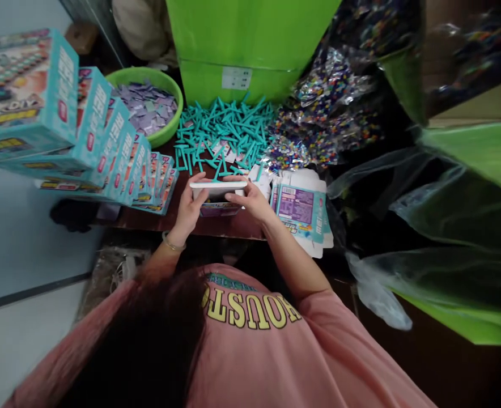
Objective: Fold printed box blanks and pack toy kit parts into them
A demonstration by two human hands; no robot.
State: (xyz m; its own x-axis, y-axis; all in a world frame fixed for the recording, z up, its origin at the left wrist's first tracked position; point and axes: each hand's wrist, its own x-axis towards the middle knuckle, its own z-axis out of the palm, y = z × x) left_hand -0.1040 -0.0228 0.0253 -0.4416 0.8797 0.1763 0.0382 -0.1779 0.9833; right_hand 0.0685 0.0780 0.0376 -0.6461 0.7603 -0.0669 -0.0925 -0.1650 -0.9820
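Between my two hands is a small cardboard box (220, 211), its open end facing up toward me and its inside dark. My left hand (190, 205) grips its left side, thumb at the opening. Around the right side closes my right hand (253, 201), thumb over the near rim. Just beyond the box lies a heap of teal plastic T-shaped tools (229, 127). By my right forearm, flattened printed box blanks (299, 204) lie in a stack. What the box holds, if anything, I cannot make out.
Stacked teal boxes (123, 156) rise at the left. Behind them a green basin (174, 116) holds small purple cards. A large green carton (254, 45) stands at the back. Clear bags of colourful beads (322, 113) pile up right of it; plastic sheeting (424, 209) hangs at the right.
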